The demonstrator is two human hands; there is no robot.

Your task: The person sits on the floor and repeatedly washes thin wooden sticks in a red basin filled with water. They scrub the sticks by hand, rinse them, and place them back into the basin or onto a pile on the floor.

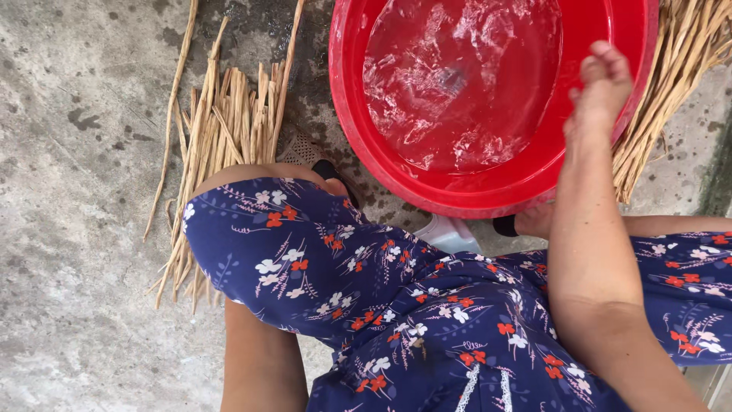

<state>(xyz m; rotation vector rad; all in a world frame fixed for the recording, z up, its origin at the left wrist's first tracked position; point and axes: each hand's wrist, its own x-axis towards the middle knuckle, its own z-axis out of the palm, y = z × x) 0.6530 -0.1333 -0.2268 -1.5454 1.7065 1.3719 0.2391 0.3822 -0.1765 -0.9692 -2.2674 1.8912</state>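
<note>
The red basin (pixel 496 191) sits on the concrete floor (pixel 69 229) at the far right of the view, just beyond the person's knees, and it holds clear water (pixel 457 84) whose surface is rippled and catching light. The right hand (pixel 602 88) rests on the basin's right rim, fingers bunched loosely together and curled over the edge; whether they actually pinch the rim or only lean on it cannot be told from this angle. Placed there, the hand looks to be steadying the basin or bracing the arm, though that is only a judgement. The forearm runs from the near right corner up to the rim, crossing over the lap.

The left hand is out of view; only the upper left arm shows at the near edge, dropping below the frame, so its grip cannot be told.

Outward from the basin, the person squats close to it in a dark blue floral dress (pixel 396 305), knees spread so the basin is within easy reach. A dark sandal (pixel 332 172) peeks out by the left knee. To the left lies a bundle of dried straw-coloured stalks (pixel 217 145), laid roughly parallel on the floor, and a second, thicker bundle (pixel 671 99) lies to the right, partly tucked behind the basin. A small white object (pixel 450 233) shows between the knees; its kind is unclear.
</note>
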